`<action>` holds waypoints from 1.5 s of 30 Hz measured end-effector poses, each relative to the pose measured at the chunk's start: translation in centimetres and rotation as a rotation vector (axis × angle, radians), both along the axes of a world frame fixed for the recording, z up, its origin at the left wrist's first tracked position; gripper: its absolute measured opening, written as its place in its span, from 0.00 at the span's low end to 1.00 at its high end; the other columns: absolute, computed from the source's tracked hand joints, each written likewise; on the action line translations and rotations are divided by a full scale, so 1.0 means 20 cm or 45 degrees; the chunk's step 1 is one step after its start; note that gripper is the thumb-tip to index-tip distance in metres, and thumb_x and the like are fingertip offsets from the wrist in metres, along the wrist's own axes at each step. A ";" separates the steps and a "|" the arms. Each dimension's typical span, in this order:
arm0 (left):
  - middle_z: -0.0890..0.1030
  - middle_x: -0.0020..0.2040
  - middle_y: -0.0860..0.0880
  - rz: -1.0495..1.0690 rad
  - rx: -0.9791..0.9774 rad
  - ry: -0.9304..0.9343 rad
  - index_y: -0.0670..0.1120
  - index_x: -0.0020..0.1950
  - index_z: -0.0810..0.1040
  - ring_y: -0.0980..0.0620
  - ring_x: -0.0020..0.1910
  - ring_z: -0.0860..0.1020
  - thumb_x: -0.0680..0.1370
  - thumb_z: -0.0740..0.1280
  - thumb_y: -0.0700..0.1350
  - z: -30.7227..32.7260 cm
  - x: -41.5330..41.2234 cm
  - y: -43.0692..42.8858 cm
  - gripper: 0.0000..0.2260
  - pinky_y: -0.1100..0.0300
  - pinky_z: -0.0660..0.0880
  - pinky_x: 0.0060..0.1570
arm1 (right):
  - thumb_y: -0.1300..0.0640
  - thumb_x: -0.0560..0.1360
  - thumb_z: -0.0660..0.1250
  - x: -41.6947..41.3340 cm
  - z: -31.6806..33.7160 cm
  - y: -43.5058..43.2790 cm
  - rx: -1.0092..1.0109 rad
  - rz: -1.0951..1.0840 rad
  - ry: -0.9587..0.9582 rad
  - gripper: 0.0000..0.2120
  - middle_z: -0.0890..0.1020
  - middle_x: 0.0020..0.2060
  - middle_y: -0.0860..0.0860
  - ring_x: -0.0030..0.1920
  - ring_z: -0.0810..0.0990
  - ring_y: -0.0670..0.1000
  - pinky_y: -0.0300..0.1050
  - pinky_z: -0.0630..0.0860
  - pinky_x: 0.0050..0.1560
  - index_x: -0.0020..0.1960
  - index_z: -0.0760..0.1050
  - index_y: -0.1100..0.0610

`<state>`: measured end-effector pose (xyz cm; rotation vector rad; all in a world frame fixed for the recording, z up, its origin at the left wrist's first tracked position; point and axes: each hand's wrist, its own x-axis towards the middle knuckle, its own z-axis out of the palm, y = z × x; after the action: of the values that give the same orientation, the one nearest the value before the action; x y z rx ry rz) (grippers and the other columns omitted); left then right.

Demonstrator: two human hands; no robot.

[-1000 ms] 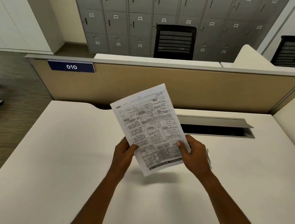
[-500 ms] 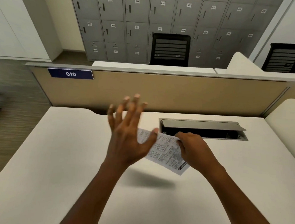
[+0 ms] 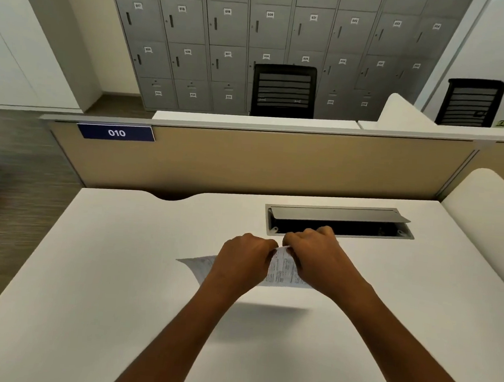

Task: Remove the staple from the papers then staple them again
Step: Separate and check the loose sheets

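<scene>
The light, limp, easily torn papers (image 3: 282, 270) are pinched at one edge by curled fingers of left hand (image 3: 240, 262) and right hand (image 3: 321, 256).

desk (image 3: 112, 270): white | cable hatch (image 3: 339, 217): set in far side, lid raised

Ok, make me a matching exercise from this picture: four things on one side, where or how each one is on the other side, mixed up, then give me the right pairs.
Things:
1. papers
2. hatch lid
3. blue 010 sign
4. middle black chair

Places or states:
A. beyond the partition, in front of the grey lockers
B. gripped by the left hand and right hand above the desk
C. propped open over a slot in the desk
D. fixed at the partition's upper left corner

Pairs: 1-B, 2-C, 3-D, 4-A.
</scene>
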<state>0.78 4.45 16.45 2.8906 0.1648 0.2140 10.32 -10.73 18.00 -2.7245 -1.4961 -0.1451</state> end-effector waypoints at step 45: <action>0.89 0.54 0.51 0.481 -1.822 -0.511 0.59 0.54 0.87 0.51 0.52 0.87 0.82 0.70 0.38 -0.29 -0.23 0.20 0.15 0.64 0.83 0.46 | 0.62 0.77 0.71 -0.05 -0.34 -0.03 1.647 -0.402 1.307 0.06 0.88 0.48 0.50 0.49 0.87 0.50 0.41 0.83 0.47 0.54 0.83 0.59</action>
<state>-3.75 8.36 10.74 1.3516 0.5193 0.4768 9.40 -11.37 11.21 -1.4650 -0.3635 0.1978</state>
